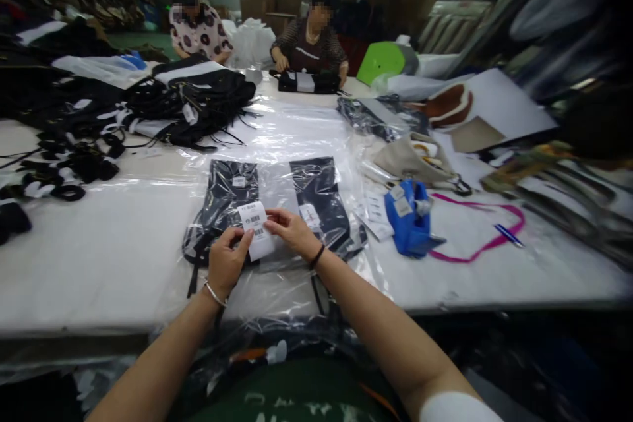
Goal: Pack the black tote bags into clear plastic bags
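Observation:
Between my two hands is a white strip of barcode labels (258, 241), held over a black bag in clear plastic (316, 188). My left hand (227, 260) pinches the strip's left edge with thumb and fingers. At the strip's right edge, my right hand (291, 231) has its thumb and index finger closed on it. The wrapped bag lies flat on the white table (113, 264), with a pale band across its middle and black straps trailing towards me.
Black bags (198, 95) are heaped at the left, near black rolled straps (74, 165). To the right lie a blue tape dispenser (410, 217), a magenta strap (494, 250), a pen (508, 235) and a beige bag (413, 159). Two people are across the table, one handling a black bag (309, 82).

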Demonstrator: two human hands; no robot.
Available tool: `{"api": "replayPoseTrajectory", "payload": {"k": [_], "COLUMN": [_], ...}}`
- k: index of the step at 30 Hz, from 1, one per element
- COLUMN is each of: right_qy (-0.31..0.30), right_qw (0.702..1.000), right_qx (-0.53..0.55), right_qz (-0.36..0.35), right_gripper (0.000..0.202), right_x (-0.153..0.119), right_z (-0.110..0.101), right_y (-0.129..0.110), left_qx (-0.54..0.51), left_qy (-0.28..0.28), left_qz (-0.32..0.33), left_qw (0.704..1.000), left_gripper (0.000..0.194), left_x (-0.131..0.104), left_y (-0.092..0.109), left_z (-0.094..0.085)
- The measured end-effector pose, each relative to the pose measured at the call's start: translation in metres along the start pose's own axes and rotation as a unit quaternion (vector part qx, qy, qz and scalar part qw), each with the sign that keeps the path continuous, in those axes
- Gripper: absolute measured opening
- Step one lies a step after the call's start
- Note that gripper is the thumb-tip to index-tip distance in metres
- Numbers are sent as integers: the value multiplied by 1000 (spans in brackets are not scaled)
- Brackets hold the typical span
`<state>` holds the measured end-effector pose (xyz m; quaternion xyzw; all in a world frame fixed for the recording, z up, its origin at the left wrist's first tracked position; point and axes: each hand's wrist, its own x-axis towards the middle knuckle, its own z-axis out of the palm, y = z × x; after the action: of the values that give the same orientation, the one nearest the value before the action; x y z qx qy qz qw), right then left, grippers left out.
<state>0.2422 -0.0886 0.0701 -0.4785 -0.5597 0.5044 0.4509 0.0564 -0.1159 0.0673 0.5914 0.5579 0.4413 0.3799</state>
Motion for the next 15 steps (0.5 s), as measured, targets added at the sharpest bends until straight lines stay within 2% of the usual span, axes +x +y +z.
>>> {"api": "replayPoseTrajectory", "payload": {"k": [3,4,6,9,11,12,13,15], "right_qy": [121,173,266,358,372,370,361,321], "right_qw": [991,984,964,920,871,863,860,875], "right_qx": [49,40,-6,-160,-318,-341,-360,-363], "right_qz": [19,16,10,30,36,30,19,-17], "right_gripper": [33,31,32,38,44,49,54,62], "right_x": [-46,-53,-61,-57,-48,-43,-38,-32], "right_z": [-30,-50,-103,-192,-230,-237,-233,-200], "right_y": [0,-1,-5,-15,-20,-20,-20,-17], "left_qx": [-8,-3,23,97,166,204,242,314], "left_qy": [-88,-109,-125,-99,-54,-26,4,61], "left_qz": [10,22,67,158,200,207,202,161], "left_qw": [996,994,990,978,964,957,949,934], "left_gripper": [35,34,32,28,27,28,30,39], "left_x": [-6,-8,-9,-5,2,6,8,12], "left_y": [23,28,31,23,10,1,-8,-28], "left_z": [27,35,45,36,13,-2,-17,-48]}}
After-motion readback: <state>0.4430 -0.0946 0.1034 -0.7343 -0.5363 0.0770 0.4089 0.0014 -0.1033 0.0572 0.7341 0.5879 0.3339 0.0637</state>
